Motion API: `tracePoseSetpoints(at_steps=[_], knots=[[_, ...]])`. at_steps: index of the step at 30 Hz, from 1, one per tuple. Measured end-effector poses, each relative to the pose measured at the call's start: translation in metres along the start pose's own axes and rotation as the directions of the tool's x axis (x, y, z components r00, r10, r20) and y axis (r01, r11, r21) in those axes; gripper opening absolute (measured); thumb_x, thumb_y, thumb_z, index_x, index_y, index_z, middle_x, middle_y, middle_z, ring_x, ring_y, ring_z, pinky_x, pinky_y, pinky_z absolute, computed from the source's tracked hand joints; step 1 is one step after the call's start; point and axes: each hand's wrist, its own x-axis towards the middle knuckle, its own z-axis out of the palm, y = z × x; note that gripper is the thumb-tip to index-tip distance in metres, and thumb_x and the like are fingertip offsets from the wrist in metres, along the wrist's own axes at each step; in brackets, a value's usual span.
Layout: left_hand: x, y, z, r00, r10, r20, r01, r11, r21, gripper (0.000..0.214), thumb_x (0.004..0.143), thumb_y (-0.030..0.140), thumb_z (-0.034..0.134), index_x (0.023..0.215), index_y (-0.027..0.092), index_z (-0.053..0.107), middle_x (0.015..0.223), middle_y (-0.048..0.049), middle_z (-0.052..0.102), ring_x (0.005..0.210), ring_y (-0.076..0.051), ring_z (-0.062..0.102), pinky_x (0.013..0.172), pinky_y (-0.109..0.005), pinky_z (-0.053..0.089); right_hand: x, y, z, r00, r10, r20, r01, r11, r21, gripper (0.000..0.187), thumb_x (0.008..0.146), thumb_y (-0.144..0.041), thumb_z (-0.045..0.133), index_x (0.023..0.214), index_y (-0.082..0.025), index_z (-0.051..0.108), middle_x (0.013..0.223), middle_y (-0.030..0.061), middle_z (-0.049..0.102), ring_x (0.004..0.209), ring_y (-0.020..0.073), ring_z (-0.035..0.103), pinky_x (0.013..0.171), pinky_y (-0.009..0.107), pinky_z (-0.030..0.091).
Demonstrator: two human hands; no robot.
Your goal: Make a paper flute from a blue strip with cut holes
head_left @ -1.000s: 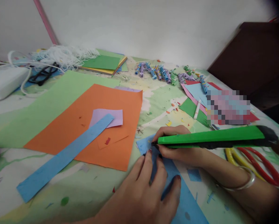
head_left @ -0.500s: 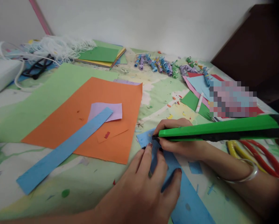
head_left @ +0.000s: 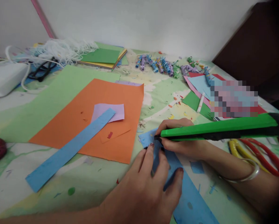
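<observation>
- Blue paper (head_left: 190,201) lies flat under the left hand (head_left: 151,189), fingers spread, pressing down.
- Right hand (head_left: 178,145) pinches the green cutter (head_left: 219,129), tip at the paper's far end.

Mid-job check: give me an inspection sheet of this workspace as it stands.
Surface: pale green paint-flecked table cover, scattered with paper scraps.
Job's things: blue paper strip under both hands; long green tool with black edge.
Clutter: orange paper sheet, loose blue strip, curled paper rolls, stacked coloured sheets.
Hands: left hand flat on the strip; right hand grips the tool's tip.
Cables: white cord beside a white box.
Surroundings: white wall, dark brown furniture.
</observation>
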Motion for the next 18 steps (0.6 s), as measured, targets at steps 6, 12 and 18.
tracePoseSetpoints(at_steps=[6, 12, 18], knots=[[0.0004, 0.0002, 0.0019, 1.000, -0.010, -0.018, 0.010, 1.000, 0.015, 0.036, 0.084, 0.032, 0.050, 0.117, 0.018, 0.054, 0.108, -0.0167, 0.063, 0.106, -0.034, 0.057, 0.087, -0.047, 0.043, -0.0009, -0.0011, 0.0008, 1.000, 0.005, -0.017, -0.005, 1.000, 0.013, 0.015, 0.066, -0.011, 0.056, 0.075, -0.017, 0.065, 0.065, -0.0018, 0.065, 0.057, 0.0085, 0.056, 0.054, 0.017, 0.043], [-0.0012, 0.0005, 0.0039, 0.998, 0.020, -0.066, -0.017, 0.999, 0.052, 0.036, 0.084, 0.033, 0.051, 0.116, 0.017, 0.054, 0.110, -0.0180, 0.062, 0.107, -0.034, 0.056, 0.089, -0.049, 0.041, -0.0015, -0.0028, 0.0017, 0.998, 0.055, -0.020, -0.055, 0.998, 0.022, 0.014, 0.066, -0.010, 0.056, 0.074, -0.017, 0.065, 0.061, -0.0019, 0.064, 0.053, 0.0080, 0.053, 0.051, 0.017, 0.042], [0.0012, 0.0003, 0.0000, 1.000, -0.020, -0.019, 0.020, 1.000, 0.018, 0.034, 0.084, 0.027, 0.048, 0.116, 0.019, 0.055, 0.107, -0.0149, 0.064, 0.104, -0.034, 0.058, 0.086, -0.047, 0.045, -0.0007, -0.0042, 0.0022, 0.998, 0.043, -0.041, -0.043, 0.999, -0.003, 0.014, 0.064, -0.010, 0.055, 0.072, -0.017, 0.065, 0.059, -0.0026, 0.063, 0.052, 0.0076, 0.052, 0.051, 0.017, 0.042]])
